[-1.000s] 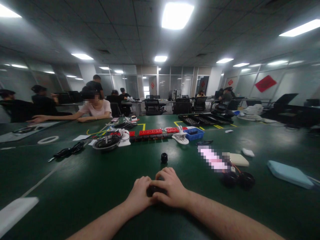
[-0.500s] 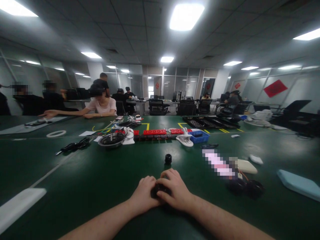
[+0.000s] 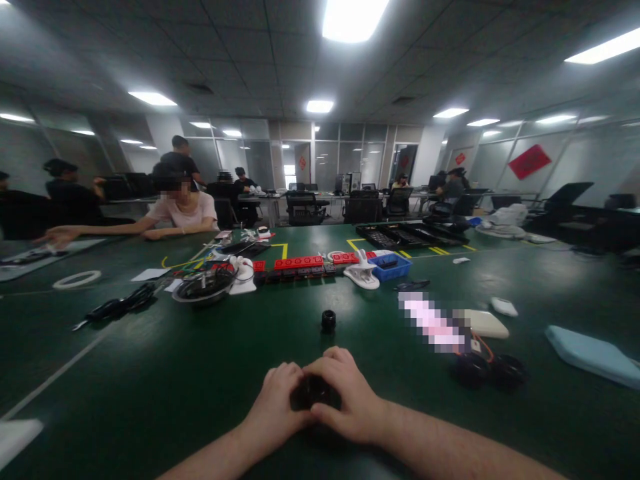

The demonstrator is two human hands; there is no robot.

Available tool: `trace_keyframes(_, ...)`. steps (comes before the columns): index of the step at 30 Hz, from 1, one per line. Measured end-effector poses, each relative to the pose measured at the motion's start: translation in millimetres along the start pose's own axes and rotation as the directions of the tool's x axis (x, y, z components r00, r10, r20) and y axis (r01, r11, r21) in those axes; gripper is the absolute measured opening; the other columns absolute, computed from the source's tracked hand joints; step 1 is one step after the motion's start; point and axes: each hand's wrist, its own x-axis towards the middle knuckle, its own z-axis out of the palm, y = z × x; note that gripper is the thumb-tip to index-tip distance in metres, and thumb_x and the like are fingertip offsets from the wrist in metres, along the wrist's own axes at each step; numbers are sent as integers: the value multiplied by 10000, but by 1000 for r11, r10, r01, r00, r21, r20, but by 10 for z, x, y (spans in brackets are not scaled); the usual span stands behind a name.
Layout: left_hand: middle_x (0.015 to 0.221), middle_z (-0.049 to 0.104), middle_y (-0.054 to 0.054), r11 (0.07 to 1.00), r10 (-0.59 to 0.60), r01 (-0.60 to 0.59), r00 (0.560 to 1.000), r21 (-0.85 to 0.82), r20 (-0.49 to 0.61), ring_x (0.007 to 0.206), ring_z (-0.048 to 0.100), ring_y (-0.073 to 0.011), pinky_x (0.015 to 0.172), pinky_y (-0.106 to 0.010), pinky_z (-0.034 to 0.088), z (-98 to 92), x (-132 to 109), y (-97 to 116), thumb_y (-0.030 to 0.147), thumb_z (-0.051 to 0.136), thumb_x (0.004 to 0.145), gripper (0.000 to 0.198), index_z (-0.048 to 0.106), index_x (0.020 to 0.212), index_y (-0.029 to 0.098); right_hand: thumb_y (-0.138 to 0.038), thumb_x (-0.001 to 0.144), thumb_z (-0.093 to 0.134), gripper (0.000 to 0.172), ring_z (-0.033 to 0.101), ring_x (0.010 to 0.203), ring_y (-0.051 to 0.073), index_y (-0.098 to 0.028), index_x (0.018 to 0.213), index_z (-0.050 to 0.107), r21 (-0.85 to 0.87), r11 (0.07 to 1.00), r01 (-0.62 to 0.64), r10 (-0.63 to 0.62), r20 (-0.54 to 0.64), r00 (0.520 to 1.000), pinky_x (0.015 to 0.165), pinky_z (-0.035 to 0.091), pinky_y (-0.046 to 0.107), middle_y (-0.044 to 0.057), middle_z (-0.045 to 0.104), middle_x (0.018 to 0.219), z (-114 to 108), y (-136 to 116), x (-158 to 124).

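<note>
My left hand [image 3: 277, 400] and my right hand [image 3: 356, 399] come together low in the middle, over the green tabletop [image 3: 200, 373]. Between them is a dark, glossy, rounded object [image 3: 315, 392], partly covered by the fingers; its kind cannot be made out. The left fingers curl against its left side, while the right hand arches over its top and right with the thumb in front. Just beyond the hands stands a small black ribbed cylinder [image 3: 329, 321], touched by neither.
Farther off lie red blocks in a row [image 3: 299, 263], a white clip stand [image 3: 362, 273], a blue bin [image 3: 393, 267] and a round dish of wires [image 3: 204, 288]. To the right are black round parts [image 3: 473, 370] and a light-blue case [image 3: 593, 357]. A person [image 3: 183, 210] sits across the table.
The view has turned slightly right, so the table things sit farther left. My hands have spread a little around the dark rounded object, and more of it shows.
</note>
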Motion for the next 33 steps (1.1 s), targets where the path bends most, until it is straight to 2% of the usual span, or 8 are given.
trace_keyframes(5, 848, 549, -6, 998, -58, 60, 997, -33, 42, 814, 477, -197, 731, -307, 370, 21, 54, -36, 421, 659, 619, 297, 578, 797, 198, -596, 808, 296, 513, 428, 808, 213, -172, 989, 521, -1, 1000, 23, -23, 30, 999, 794, 305, 398, 63, 577, 862, -2, -26, 48)
trace_keyframes(8, 836, 547, 7, 996, -77, 80, 996, -46, 55, 817, 479, -190, 742, -303, 361, 10, 64, -21, 377, 657, 624, 235, 582, 763, 204, -592, 797, 345, 501, 430, 850, 216, -174, 1025, 499, -56, 995, 86, -81, 78, 994, 822, 296, 400, 63, 581, 913, 54, 21, 62)
trace_keyframes(12, 836, 562, 12, 997, -37, 42, 996, -63, 76, 816, 486, -184, 779, -318, 342, 15, 72, -17, 290, 614, 645, 176, 593, 810, 233, -545, 789, 450, 407, 436, 881, 205, -194, 991, 494, -180, 961, 208, -185, 140, 973, 860, 262, 400, 25, 606, 945, 181, 136, 43)
trace_keyframes(16, 854, 574, 2, 997, -45, 49, 996, -57, 76, 821, 490, -189, 786, -326, 336, 23, 65, -13, 221, 561, 649, 171, 594, 816, 240, -541, 806, 428, 360, 446, 785, 185, -196, 849, 523, -308, 918, 249, -220, 127, 967, 712, 293, 356, 2, 616, 856, 289, 168, -6)
trace_keyframes(21, 863, 582, -3, 996, -64, 68, 995, -51, 79, 820, 496, -185, 757, -309, 351, 10, 42, -25, 170, 477, 683, 206, 598, 832, 245, -430, 879, 372, 325, 433, 692, 159, -185, 720, 516, -436, 861, 261, -237, 110, 965, 592, 251, 325, 4, 593, 723, 360, 123, -25)
trace_keyframes(25, 861, 588, -7, 996, -65, 69, 995, -57, 74, 826, 502, -191, 767, -318, 354, 15, 49, -58, 160, 471, 678, 222, 604, 836, 242, -528, 837, 393, 387, 423, 675, 156, -184, 709, 515, -447, 851, 275, -260, 95, 961, 563, 235, 326, -5, 597, 724, 326, 83, -15)
trace_keyframes(27, 853, 586, -10, 995, -65, 69, 996, -66, 57, 821, 504, -194, 765, -321, 357, 27, 53, -67, 161, 473, 678, 213, 602, 831, 235, -546, 805, 431, 378, 424, 685, 156, -185, 732, 516, -433, 859, 272, -242, 125, 962, 569, 243, 330, -12, 601, 744, 277, 44, -14)
trace_keyframes(33, 812, 577, -9, 996, -81, 81, 996, -25, 27, 794, 502, -192, 738, -306, 366, 49, 36, -69, 150, 485, 655, 177, 587, 780, 225, -460, 772, 500, 266, 431, 696, 151, -198, 817, 507, -397, 882, 255, -165, 247, 955, 602, 269, 330, -21, 593, 747, 158, -86, -26)
